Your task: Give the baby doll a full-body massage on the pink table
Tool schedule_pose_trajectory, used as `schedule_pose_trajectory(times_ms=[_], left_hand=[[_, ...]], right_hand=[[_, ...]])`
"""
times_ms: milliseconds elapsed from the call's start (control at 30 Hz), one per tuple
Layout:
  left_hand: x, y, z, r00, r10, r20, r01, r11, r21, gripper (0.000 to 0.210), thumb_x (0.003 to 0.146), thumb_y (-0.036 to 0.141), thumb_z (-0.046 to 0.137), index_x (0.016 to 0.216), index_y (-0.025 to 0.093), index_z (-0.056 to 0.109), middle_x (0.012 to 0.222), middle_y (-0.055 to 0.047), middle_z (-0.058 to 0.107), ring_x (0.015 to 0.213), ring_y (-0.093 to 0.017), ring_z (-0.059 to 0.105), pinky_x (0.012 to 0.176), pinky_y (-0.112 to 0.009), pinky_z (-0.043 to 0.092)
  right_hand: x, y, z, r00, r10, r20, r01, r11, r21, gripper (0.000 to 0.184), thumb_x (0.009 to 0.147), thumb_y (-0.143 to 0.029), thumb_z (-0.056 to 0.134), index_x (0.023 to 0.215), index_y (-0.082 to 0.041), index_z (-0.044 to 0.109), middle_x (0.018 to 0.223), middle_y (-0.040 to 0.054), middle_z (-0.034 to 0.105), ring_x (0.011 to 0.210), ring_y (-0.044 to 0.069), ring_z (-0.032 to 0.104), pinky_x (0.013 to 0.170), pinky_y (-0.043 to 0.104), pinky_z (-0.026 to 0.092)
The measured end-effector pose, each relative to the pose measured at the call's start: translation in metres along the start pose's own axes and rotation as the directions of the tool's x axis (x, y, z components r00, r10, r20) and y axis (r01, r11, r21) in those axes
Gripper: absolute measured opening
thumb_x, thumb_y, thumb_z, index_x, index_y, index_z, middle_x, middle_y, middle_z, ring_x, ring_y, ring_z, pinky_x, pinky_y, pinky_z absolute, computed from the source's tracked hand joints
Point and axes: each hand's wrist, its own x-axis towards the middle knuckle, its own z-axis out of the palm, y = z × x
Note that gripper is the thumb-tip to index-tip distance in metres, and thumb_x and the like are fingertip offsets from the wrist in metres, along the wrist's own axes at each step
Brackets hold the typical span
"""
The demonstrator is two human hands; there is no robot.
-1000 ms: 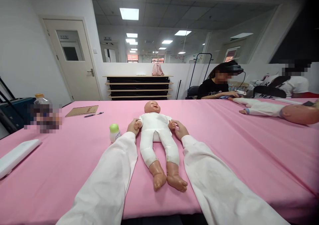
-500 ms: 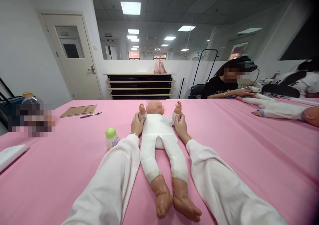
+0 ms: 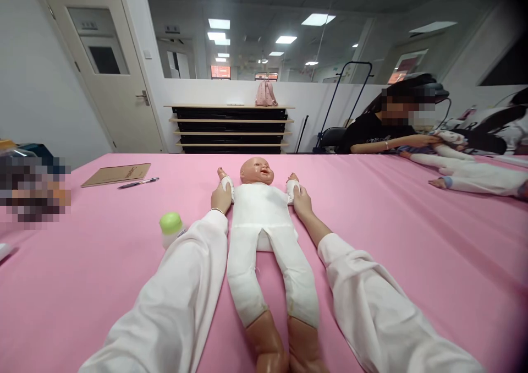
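Observation:
A baby doll [image 3: 262, 210] with a white cloth body lies on its back on the pink-covered table [image 3: 379, 213], its head away from me and its brown feet towards me. My left hand [image 3: 221, 198] is closed around the doll's arm on the left side. On the other side, my right hand [image 3: 302, 201] grips the doll's other arm. Both doll hands stick out beyond my fingers. Left of my left forearm stands a small white bottle with a green cap [image 3: 170, 224], partly covered by my sleeve.
A brown notebook [image 3: 117, 175] and a pen [image 3: 138, 183] lie at the far left. At the right, a person in black [image 3: 383, 125] handles another doll [image 3: 487, 176]. Behind the table are a shelf rack [image 3: 231, 126] and a pink backpack [image 3: 266, 93].
The doll's arms have moved outward and lower, with my hands still around them. The view has tilted down, so the doll's feet are now partly cut off.

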Motion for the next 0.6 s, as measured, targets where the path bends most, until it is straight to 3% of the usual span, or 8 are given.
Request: schedule_pose_trajectory(times_ms=[267, 600], left_hand=[[-0.0041, -0.0009, -0.0030, 0.997, -0.073, 0.036, 0.074, 0.997, -0.035, 0.062, 0.086, 0.047, 0.024, 0.133, 0.007, 0.032, 0.109, -0.018, 0.060, 0.103, -0.028, 0.056, 0.078, -0.034, 0.041], [-0.0110, 0.0001, -0.0034, 1.000, -0.002, 0.006, 0.003, 0.998, -0.062, 0.050, 0.087, 0.045, 0.025, 0.128, 0.022, 0.041, 0.104, -0.009, 0.064, 0.093, -0.025, 0.060, 0.074, -0.033, 0.043]], right_hand=[[-0.0047, -0.0045, -0.0026, 1.000, 0.012, 0.027, -0.012, 1.000, 0.009, 0.052, 0.078, -0.052, 0.034, 0.108, -0.015, 0.054, 0.105, 0.0126, 0.062, 0.092, 0.025, 0.056, 0.077, 0.035, 0.042], [-0.0011, 0.0040, -0.0028, 1.000, -0.018, 0.013, 0.017, 0.999, 0.029, 0.049, 0.077, -0.053, 0.037, 0.104, -0.016, 0.057, 0.099, 0.0108, 0.064, 0.088, 0.024, 0.058, 0.072, 0.033, 0.044]])
